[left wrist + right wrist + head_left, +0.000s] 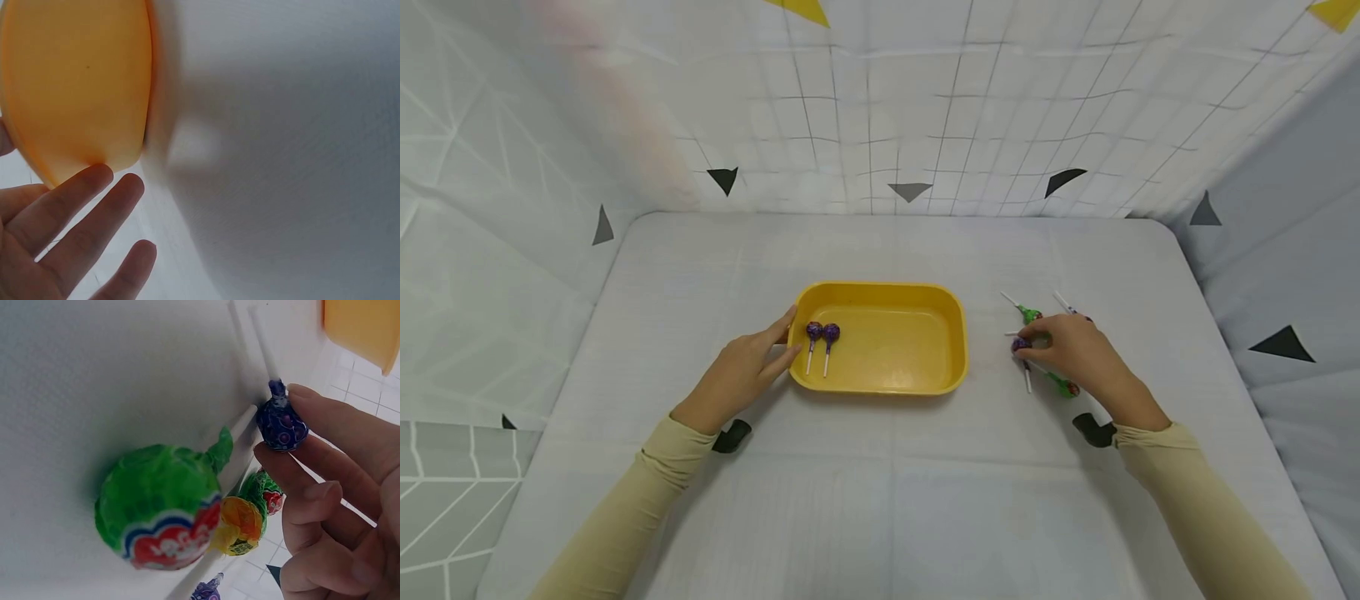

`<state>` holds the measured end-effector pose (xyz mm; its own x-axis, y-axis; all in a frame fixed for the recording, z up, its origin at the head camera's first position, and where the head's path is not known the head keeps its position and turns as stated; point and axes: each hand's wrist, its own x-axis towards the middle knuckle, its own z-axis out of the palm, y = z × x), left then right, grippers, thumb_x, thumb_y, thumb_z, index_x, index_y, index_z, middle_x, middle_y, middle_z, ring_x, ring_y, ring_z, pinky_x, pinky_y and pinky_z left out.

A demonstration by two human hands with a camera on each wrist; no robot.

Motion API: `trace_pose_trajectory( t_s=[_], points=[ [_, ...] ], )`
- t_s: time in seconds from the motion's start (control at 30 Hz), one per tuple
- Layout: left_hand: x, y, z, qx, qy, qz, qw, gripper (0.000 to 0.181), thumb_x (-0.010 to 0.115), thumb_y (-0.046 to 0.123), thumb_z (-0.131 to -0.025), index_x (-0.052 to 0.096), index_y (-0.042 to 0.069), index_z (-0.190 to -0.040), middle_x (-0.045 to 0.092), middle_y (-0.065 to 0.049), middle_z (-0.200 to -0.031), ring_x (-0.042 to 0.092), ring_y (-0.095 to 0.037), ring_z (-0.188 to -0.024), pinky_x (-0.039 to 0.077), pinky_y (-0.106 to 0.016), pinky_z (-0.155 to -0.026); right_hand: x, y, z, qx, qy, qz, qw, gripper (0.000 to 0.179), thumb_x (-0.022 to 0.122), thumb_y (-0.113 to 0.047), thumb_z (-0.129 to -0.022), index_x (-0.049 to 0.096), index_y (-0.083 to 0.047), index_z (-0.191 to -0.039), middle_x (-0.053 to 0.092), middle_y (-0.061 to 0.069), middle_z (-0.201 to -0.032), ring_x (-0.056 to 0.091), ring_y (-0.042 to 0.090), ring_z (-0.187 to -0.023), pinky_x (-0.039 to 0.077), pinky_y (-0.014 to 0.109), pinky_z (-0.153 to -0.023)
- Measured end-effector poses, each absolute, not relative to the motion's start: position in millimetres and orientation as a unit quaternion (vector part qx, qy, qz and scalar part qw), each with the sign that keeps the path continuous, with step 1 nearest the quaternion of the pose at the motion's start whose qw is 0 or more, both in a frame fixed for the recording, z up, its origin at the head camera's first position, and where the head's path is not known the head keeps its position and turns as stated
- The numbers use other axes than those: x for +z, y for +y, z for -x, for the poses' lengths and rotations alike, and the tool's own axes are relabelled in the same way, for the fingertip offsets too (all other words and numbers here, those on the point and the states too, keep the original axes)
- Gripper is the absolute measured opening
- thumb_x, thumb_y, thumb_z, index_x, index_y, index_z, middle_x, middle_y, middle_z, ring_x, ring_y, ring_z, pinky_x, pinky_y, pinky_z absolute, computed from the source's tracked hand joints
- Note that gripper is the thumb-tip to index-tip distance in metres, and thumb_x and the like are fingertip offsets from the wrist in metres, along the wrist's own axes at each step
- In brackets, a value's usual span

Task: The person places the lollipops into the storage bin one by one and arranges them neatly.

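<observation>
My right hand (1078, 354) pinches a purple-wrapped lollipop (282, 428) by its round head, between thumb and forefinger, low over the table. Close around that hand lie a green-and-red lollipop (159, 506), a second green one (1029, 315), a yellow one (242, 524) and another purple one (206, 590) partly out of sight. At the left end of a yellow tray (898, 350) is my left hand (741, 367), its nearly straight fingers touching the outer wall. Inside the tray, two purple lollipops (831, 335) lie side by side at the left, sticks toward me.
A white cloth covers the table (895, 508). Grey-white curtains with black triangles (1285, 343) enclose it at the back and sides. Dark curved marks (1093, 430) show on the cloth near each wrist.
</observation>
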<state>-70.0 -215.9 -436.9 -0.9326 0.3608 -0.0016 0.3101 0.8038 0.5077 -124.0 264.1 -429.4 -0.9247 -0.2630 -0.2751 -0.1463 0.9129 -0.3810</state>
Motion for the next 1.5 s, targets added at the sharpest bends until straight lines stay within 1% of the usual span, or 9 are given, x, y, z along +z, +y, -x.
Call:
trace_pose_trajectory(
  t_s=[0.27, 0.47, 0.6, 0.83, 0.9, 1.0, 1.1, 1.23, 1.5],
  points=[
    [-437.4, -215.8, 69.0, 0.262, 0.948, -0.176, 0.048, 0.066, 0.055, 0.035, -0.108, 0.028, 0.012, -0.164, 0.069, -0.016, -0.135, 0.066, -0.034, -0.126, 0.052, -0.054, -0.109, -428.0, 261.2, 123.3, -0.177, 0.965, 0.104, 0.164, 0.036, 0.082, -0.033, -0.090, 0.079, -0.011, -0.118, 0.079, 0.009, -0.113, 0.067, 0.025, -0.095, 0.055, 0.051, -0.088],
    [-437.1, -215.8, 69.0, 0.262, 0.948, -0.176, 0.046, 0.066, 0.056, 0.033, -0.108, 0.029, 0.011, -0.164, 0.069, -0.017, -0.136, 0.067, -0.034, -0.125, 0.052, -0.053, -0.109, -421.8, 257.9, 124.8, -0.173, 0.966, 0.115, 0.153, 0.034, 0.081, -0.035, -0.091, 0.080, -0.011, -0.115, 0.080, 0.008, -0.111, 0.064, 0.021, -0.083, 0.055, 0.044, -0.079],
    [-437.0, -215.7, 69.3, 0.261, 0.948, -0.175, 0.048, 0.066, 0.056, 0.034, -0.108, 0.029, 0.011, -0.164, 0.069, -0.017, -0.135, 0.067, -0.034, -0.125, 0.052, -0.053, -0.109, -414.9, 255.6, 125.6, -0.173, 0.966, 0.117, 0.149, 0.034, 0.080, -0.035, -0.091, 0.080, -0.011, -0.115, 0.080, 0.009, -0.109, 0.063, 0.020, -0.080, 0.055, 0.040, -0.074],
    [-437.3, -215.7, 69.6, 0.259, 0.949, -0.172, 0.048, 0.066, 0.057, 0.034, -0.108, 0.029, 0.012, -0.164, 0.070, -0.016, -0.134, 0.067, -0.034, -0.124, 0.052, -0.053, -0.109, -402.8, 249.7, 128.7, -0.183, 0.965, 0.135, 0.133, 0.032, 0.079, -0.034, -0.093, 0.079, -0.011, -0.115, 0.080, 0.009, -0.108, 0.070, 0.026, -0.093, 0.058, 0.049, -0.085],
    [-437.5, -215.7, 69.4, 0.258, 0.950, -0.171, 0.048, 0.066, 0.057, 0.034, -0.108, 0.028, 0.013, -0.164, 0.070, -0.016, -0.135, 0.067, -0.034, -0.125, 0.052, -0.053, -0.109, -399.8, 247.0, 130.3, -0.182, 0.964, 0.139, 0.133, 0.032, 0.079, -0.034, -0.093, 0.079, -0.012, -0.115, 0.080, 0.008, -0.106, 0.068, 0.026, -0.089, 0.058, 0.047, -0.081],
    [-437.7, -215.7, 68.9, 0.259, 0.949, -0.172, 0.047, 0.066, 0.057, 0.034, -0.108, 0.028, 0.012, -0.164, 0.070, -0.016, -0.135, 0.067, -0.034, -0.124, 0.052, -0.053, -0.109, -395.6, 242.6, 132.4, -0.180, 0.964, 0.140, 0.137, 0.032, 0.079, -0.036, -0.093, 0.079, -0.013, -0.116, 0.080, 0.007, -0.106, 0.063, 0.022, -0.080, 0.055, 0.037, -0.072],
    [-437.4, -215.2, 68.9, 0.260, 0.949, -0.171, 0.049, 0.066, 0.057, 0.034, -0.108, 0.028, 0.013, -0.164, 0.070, -0.016, -0.135, 0.067, -0.034, -0.125, 0.051, -0.053, -0.110, -391.0, 238.3, 133.4, -0.182, 0.963, 0.140, 0.142, 0.033, 0.079, -0.036, -0.092, 0.079, -0.013, -0.116, 0.079, 0.008, -0.106, 0.061, 0.020, -0.077, 0.053, 0.031, -0.068],
    [-437.4, -215.1, 68.9, 0.261, 0.949, -0.171, 0.052, 0.067, 0.056, 0.033, -0.108, 0.027, 0.013, -0.165, 0.069, -0.016, -0.136, 0.066, -0.034, -0.126, 0.050, -0.053, -0.111, -386.0, 234.4, 134.1, -0.181, 0.963, 0.142, 0.142, 0.034, 0.079, -0.036, -0.092, 0.079, -0.013, -0.116, 0.079, 0.009, -0.108, 0.062, 0.021, -0.077, 0.054, 0.030, -0.066],
    [-437.9, -215.4, 68.9, 0.263, 0.949, -0.170, 0.049, 0.066, 0.057, 0.034, -0.108, 0.027, 0.014, -0.165, 0.069, -0.016, -0.136, 0.066, -0.034, -0.127, 0.051, -0.053, -0.110, -378.8, 230.4, 136.9, -0.182, 0.962, 0.153, 0.132, 0.033, 0.080, -0.039, -0.092, 0.079, -0.014, -0.113, 0.079, 0.007, -0.103, 0.058, 0.019, -0.069, 0.049, 0.029, -0.058]
  ],
)
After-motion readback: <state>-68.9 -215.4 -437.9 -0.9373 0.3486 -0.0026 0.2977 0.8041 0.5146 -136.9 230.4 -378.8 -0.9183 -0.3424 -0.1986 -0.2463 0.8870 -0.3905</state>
